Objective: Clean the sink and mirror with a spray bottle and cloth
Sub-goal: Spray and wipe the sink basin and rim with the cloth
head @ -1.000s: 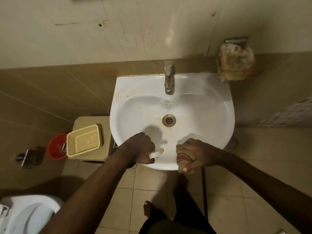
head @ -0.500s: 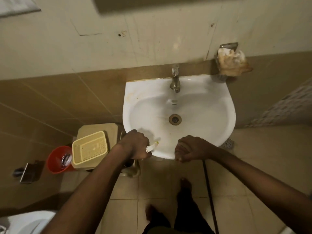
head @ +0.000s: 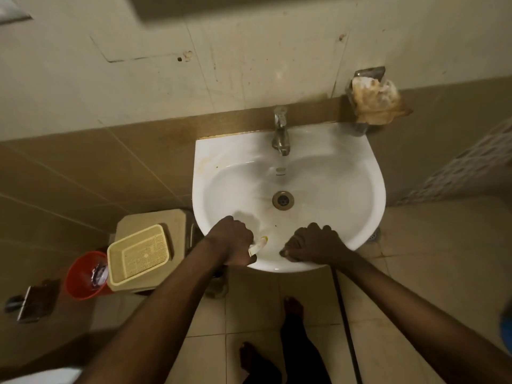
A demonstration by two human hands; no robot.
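Note:
The white sink [head: 235,153] hangs on the tiled wall, with a metal tap [head: 281,131] at its back and a drain [head: 282,200] in the bowl. My left hand [head: 231,239] is at the front left rim, closed around a spray bottle; only its white nozzle with a yellow tip [head: 259,244] shows, pointing right into the bowl. My right hand [head: 313,243] is a fist pressed on the front rim, and the cloth it holds is hidden under it. A blurred dark edge [head: 155,6] at the top may be the mirror.
A wall holder with a crumpled plastic bag [head: 374,102] sits right of the tap. Left of the sink, a yellow basket [head: 138,253] rests on a beige box [head: 155,218] beside a red bucket [head: 80,275]. A black hose [head: 346,322] and my bare feet [head: 293,307] are below.
The view has pulled back and tilted up, so the sink looks smaller. Both hands stay at the front rim. The striped cloth seen under my right fist is now hidden.

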